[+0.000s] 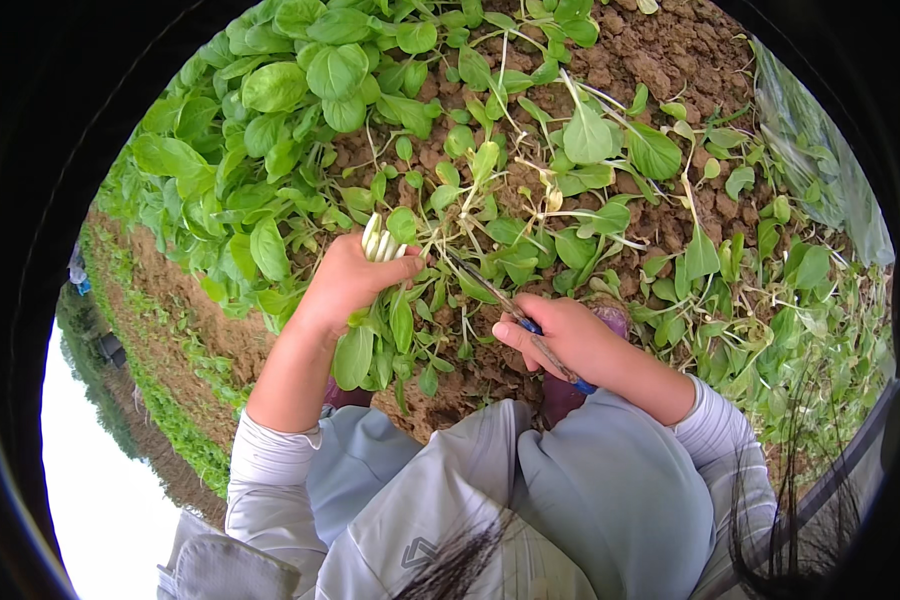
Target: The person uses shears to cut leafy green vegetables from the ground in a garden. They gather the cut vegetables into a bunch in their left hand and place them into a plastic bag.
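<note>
Down over the soil (670, 60) bed, I'm looking at both of my hands working among low greens (300, 110). My left hand (345, 280) is closed around a bunch (382, 243) of small plants, the pale stems poking up out of the fist and the leaves hanging below the wrist. Holding it by the stem ends like that keeps the stalks lined up together and the soft leaves clear of the grip, I judge. My right hand (570, 335) is wrapped around a knife (530, 330) with a blue handle; the thin blade points up and left toward the bases of the plants just beside the bunch, low and near the ground. I read that angle as suited to reaching stems at soil level, though I can't tell whether the tip is touching a plant or the dirt.

Loose leaves and thin pale stalks lie scattered over the bare earth ahead and to the right, well apart from the dense standing patch at upper left. A clear plastic sheet (820, 150) runs along the right edge. My knees (530, 470), in grey trousers, sit near the hands, so I'm crouched right at the bed. A grassy ridge (160, 400) drops away on the left.
</note>
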`<control>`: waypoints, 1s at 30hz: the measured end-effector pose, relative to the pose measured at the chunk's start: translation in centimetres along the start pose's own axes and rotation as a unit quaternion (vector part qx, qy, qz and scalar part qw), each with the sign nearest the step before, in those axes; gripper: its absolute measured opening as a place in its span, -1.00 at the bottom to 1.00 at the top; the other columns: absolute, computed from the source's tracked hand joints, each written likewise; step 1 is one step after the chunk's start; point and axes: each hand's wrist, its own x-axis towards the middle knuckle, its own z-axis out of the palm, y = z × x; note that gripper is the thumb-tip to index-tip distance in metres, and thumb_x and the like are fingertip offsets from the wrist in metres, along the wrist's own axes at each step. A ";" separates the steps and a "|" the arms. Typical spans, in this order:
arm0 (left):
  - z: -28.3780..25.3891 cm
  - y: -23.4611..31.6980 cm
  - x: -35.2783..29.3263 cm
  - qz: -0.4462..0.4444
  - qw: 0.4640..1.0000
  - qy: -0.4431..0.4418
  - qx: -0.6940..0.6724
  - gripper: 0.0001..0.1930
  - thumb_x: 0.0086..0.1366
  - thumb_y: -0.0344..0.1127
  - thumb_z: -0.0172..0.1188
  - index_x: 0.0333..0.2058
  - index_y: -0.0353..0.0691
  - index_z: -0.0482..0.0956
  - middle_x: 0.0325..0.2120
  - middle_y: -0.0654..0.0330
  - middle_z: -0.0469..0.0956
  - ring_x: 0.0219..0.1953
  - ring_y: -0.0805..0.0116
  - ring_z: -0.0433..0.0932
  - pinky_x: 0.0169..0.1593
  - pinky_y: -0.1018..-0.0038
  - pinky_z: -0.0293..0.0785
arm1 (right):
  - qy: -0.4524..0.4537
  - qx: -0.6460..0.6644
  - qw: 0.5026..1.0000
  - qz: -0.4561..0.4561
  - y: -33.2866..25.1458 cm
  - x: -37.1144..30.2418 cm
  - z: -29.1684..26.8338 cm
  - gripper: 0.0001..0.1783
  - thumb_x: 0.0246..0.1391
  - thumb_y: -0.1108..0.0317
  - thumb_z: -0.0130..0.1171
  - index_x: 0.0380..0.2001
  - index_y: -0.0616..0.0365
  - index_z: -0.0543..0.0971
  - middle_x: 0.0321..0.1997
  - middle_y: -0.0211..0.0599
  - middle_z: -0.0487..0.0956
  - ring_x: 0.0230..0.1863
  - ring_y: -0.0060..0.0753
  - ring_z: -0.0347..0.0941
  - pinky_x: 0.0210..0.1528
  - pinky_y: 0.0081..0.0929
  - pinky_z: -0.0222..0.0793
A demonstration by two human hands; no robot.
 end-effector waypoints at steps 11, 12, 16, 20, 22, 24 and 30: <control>0.9 0.9 -0.6 0.063 0.984 -0.056 0.155 -0.82 -0.03 -0.40 0.23 -0.41 -0.31 0.50 -0.58 0.32 0.47 -0.54 0.62 0.38 -0.42 0.61 0.35 | -0.057 0.093 0.990 0.084 -0.9 0.4 -0.1 -0.53 0.05 -0.06 -0.03 -0.32 0.21 0.41 -0.69 -0.36 0.42 -0.64 -0.52 0.38 -0.55 -0.54 0.29; 0.8 0.9 -0.4 0.079 0.978 -0.057 0.184 -0.81 -0.01 -0.37 0.23 -0.40 -0.31 0.50 -0.58 0.34 0.47 -0.54 0.63 0.37 -0.41 0.60 0.35 | -0.054 0.131 0.986 0.085 -0.9 0.5 0.0 -0.53 0.04 -0.06 0.00 -0.31 0.20 0.42 -0.70 -0.39 0.42 -0.67 -0.56 0.36 -0.60 -0.57 0.26; -0.8 0.8 -0.3 0.047 0.974 -0.086 0.204 -0.84 0.01 -0.37 0.20 -0.44 -0.29 0.47 -0.55 0.34 0.45 -0.48 0.61 0.37 -0.36 0.60 0.33 | -0.031 0.187 0.976 0.109 -1.0 0.6 0.2 -0.63 0.05 0.02 0.02 -0.42 0.17 0.40 -0.78 -0.44 0.37 -0.81 -0.68 0.20 -0.75 -0.69 0.08; -4.6 -1.1 -1.1 0.029 0.993 -0.055 -0.099 -0.82 -0.02 -0.44 0.00 -0.36 -0.30 0.39 -0.48 0.10 0.50 -0.44 0.37 0.45 -0.30 0.48 0.39 | 0.034 0.211 0.974 0.080 -0.6 0.5 0.1 -0.62 0.07 0.02 -0.01 -0.41 0.17 0.39 -0.79 -0.47 0.35 -0.80 -0.71 0.20 -0.77 -0.72 0.06; -6.4 -3.0 -1.6 -0.006 0.989 -0.021 -0.147 -0.78 -0.06 -0.46 -0.05 -0.35 -0.32 0.39 -0.49 0.07 0.49 -0.45 0.37 0.46 -0.35 0.49 0.40 | 0.039 0.208 0.974 0.078 -0.7 0.4 0.3 -0.60 0.10 0.01 -0.07 -0.38 0.18 0.41 -0.79 -0.47 0.34 -0.81 -0.73 0.17 -0.75 -0.76 0.07; -7.6 -6.4 -1.3 -0.056 0.986 -0.055 -0.144 -0.75 -0.07 -0.45 -0.05 -0.34 -0.33 0.41 -0.50 0.08 0.48 -0.47 0.39 0.46 -0.39 0.50 0.38 | 0.036 0.205 0.975 0.074 -0.4 0.4 0.4 -0.61 0.11 0.02 -0.09 -0.34 0.18 0.41 -0.78 -0.48 0.33 -0.81 -0.75 0.15 -0.73 -0.78 0.08; -1.3 -15.4 -0.3 -0.167 0.953 0.048 0.246 -0.63 -0.07 -0.13 0.18 -0.52 -0.42 0.51 -0.58 0.00 0.51 -0.53 0.19 0.49 -0.44 0.36 0.40 | 0.011 0.176 0.982 0.072 0.2 0.5 1.0 -0.64 0.07 0.04 0.00 -0.41 0.16 0.39 -0.77 -0.47 0.36 -0.78 -0.70 0.21 -0.73 -0.71 0.10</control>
